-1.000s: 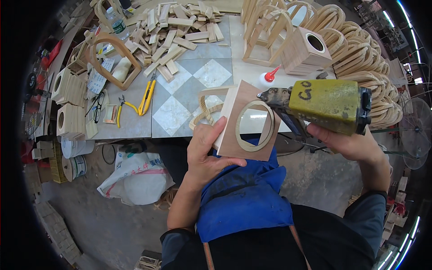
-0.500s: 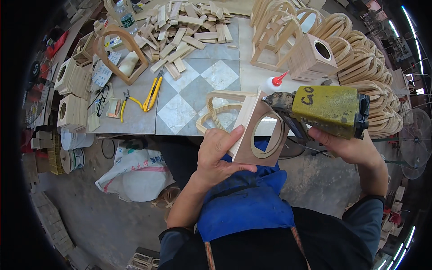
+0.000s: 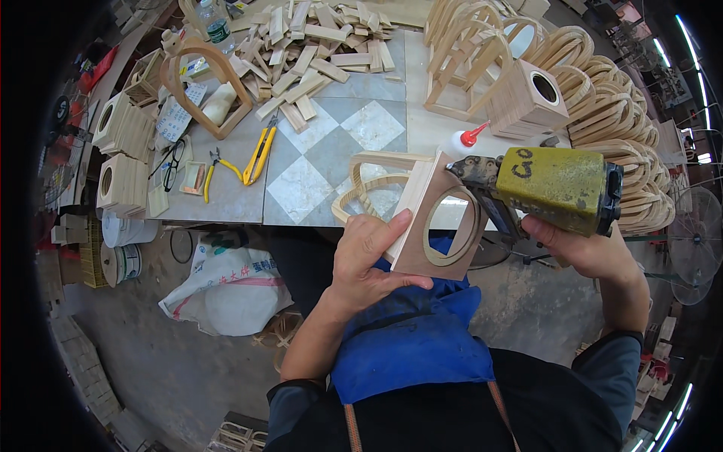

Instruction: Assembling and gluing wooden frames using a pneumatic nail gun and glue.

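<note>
My left hand (image 3: 367,260) grips a wooden frame by a square panel (image 3: 411,262) with a large round hole, thumb on the near side edge and fingers beneath. Curved wooden bars (image 3: 384,157) extend from the panel toward the left, over the table's front edge. In my right hand (image 3: 584,252) is an olive-yellow nail gun (image 3: 553,188), its handle mostly hidden behind the body. The gun's dark nose meets the panel's top corner; whether it presses on the wood I cannot tell. Just behind stands a white glue bottle (image 3: 456,143) with a red tip.
Yellow-handled cutters (image 3: 260,154), small pliers (image 3: 221,169) and glasses (image 3: 174,162) lie at left. Loose wood strips (image 3: 309,64) pile at the back. Arched frames (image 3: 467,64) and a wooden box (image 3: 523,102) stand right. A white sack (image 3: 233,294) sits on the floor.
The whole view has shifted slightly. Both hands keep their grips, and the nail gun's nose stays at the panel's top corner.
</note>
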A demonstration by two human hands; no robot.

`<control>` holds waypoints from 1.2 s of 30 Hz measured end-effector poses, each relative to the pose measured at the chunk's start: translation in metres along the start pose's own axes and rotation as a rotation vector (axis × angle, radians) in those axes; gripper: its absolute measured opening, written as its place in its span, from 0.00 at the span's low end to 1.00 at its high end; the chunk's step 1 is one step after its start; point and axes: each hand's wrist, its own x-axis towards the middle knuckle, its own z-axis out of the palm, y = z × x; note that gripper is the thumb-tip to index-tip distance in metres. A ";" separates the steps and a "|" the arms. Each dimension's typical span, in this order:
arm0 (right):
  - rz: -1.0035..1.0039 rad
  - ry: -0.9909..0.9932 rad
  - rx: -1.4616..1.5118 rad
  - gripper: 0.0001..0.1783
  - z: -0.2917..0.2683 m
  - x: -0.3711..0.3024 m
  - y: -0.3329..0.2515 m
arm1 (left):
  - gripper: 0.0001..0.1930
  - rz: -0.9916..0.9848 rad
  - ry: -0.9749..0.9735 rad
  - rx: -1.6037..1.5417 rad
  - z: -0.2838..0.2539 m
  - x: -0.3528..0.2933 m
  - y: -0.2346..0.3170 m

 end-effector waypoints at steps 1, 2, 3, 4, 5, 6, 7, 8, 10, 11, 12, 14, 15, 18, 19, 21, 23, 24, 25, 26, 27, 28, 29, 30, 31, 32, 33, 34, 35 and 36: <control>0.027 -0.004 -0.003 0.19 0.000 0.001 -0.002 | 0.46 -0.002 0.003 -0.002 0.000 0.000 0.000; 0.054 -0.007 -0.007 0.19 0.000 0.002 -0.004 | 0.46 -0.005 0.005 -0.004 0.000 -0.001 -0.001; 0.082 -0.011 -0.011 0.20 0.000 0.002 -0.005 | 0.46 -0.007 0.008 -0.006 0.000 -0.001 -0.001; 0.082 -0.011 -0.010 0.20 0.000 0.002 -0.005 | 0.46 -0.007 0.007 -0.006 0.000 -0.001 -0.001; 0.072 -0.007 -0.011 0.20 0.000 0.002 -0.003 | 0.46 -0.005 0.009 -0.005 0.000 -0.001 0.000; 0.061 -0.002 -0.013 0.20 0.000 0.001 -0.002 | 0.46 -0.003 0.012 -0.005 0.001 0.000 0.000; 0.051 0.003 -0.015 0.20 -0.001 0.001 -0.001 | 0.46 -0.001 0.014 -0.005 0.001 0.000 0.000; 0.041 0.008 -0.017 0.20 -0.001 0.000 0.001 | 0.46 0.002 0.015 -0.005 0.002 0.000 0.000; 0.024 -0.004 -0.037 0.20 -0.001 -0.001 0.003 | 0.45 0.005 0.015 0.001 0.002 0.000 0.001; 0.007 -0.016 -0.058 0.20 -0.001 -0.001 0.004 | 0.45 0.008 0.014 0.008 0.003 0.000 0.001; -0.011 -0.027 -0.078 0.20 -0.002 -0.002 0.006 | 0.45 0.012 0.013 0.015 0.003 0.000 0.002; -0.028 -0.036 -0.098 0.20 -0.003 -0.004 0.009 | 0.45 0.017 0.011 0.021 0.004 -0.001 0.002; -0.015 -0.007 -0.079 0.20 -0.003 -0.006 0.011 | 0.44 0.023 0.018 0.031 0.004 -0.002 0.003; 0.024 0.073 -0.018 0.20 -0.003 -0.011 0.020 | 0.42 0.035 0.043 0.066 0.004 -0.009 0.004; 0.020 0.069 -0.016 0.20 -0.005 -0.012 0.030 | 0.42 0.035 0.044 0.071 0.003 -0.011 0.004; -0.094 0.128 -0.262 0.19 -0.014 -0.015 0.064 | 0.38 0.111 0.083 0.188 0.002 -0.013 0.008; -0.205 0.193 -0.510 0.19 -0.019 -0.017 0.100 | 0.34 0.190 0.119 0.300 0.002 -0.013 0.010; -0.208 0.193 -0.507 0.19 -0.019 -0.014 0.113 | 0.34 0.191 0.118 0.304 0.000 -0.014 0.011; -0.113 0.199 -0.550 0.19 -0.019 -0.008 0.125 | 0.32 0.242 0.126 0.369 -0.001 -0.015 0.010; -0.022 0.199 -0.590 0.19 -0.017 0.001 0.139 | 0.30 0.290 0.135 0.440 -0.002 -0.017 0.009; 0.071 0.200 -0.631 0.19 -0.016 0.009 0.152 | 0.29 0.339 0.144 0.508 -0.004 -0.020 0.008; 0.163 0.202 -0.672 0.19 -0.014 0.013 0.166 | 0.28 0.389 0.153 0.577 -0.006 -0.022 0.007; 0.151 0.199 -0.670 0.19 -0.013 0.015 0.185 | 0.28 0.390 0.158 0.588 -0.008 -0.024 0.007; 0.213 0.232 -0.751 0.20 -0.015 0.014 0.209 | 0.27 0.407 0.149 0.613 -0.010 -0.026 0.005; 0.276 0.267 -0.831 0.22 -0.018 0.012 0.233 | 0.27 0.425 0.140 0.637 -0.012 -0.028 0.004; 0.339 0.302 -0.909 0.23 -0.023 0.010 0.256 | 0.27 0.444 0.131 0.662 -0.013 -0.029 0.003; 0.400 0.334 -0.983 0.25 -0.025 0.010 0.275 | 0.27 0.458 0.119 0.693 -0.015 -0.031 0.003; 0.387 0.333 -0.977 0.25 -0.027 0.009 0.288 | 0.27 0.459 0.120 0.707 -0.016 -0.033 0.003; 0.409 0.356 -0.996 0.26 -0.029 0.008 0.302 | 0.27 0.462 0.132 0.721 -0.016 -0.034 0.003; 0.432 0.377 -1.012 0.28 -0.029 0.008 0.313 | 0.27 0.464 0.142 0.737 -0.016 -0.035 0.004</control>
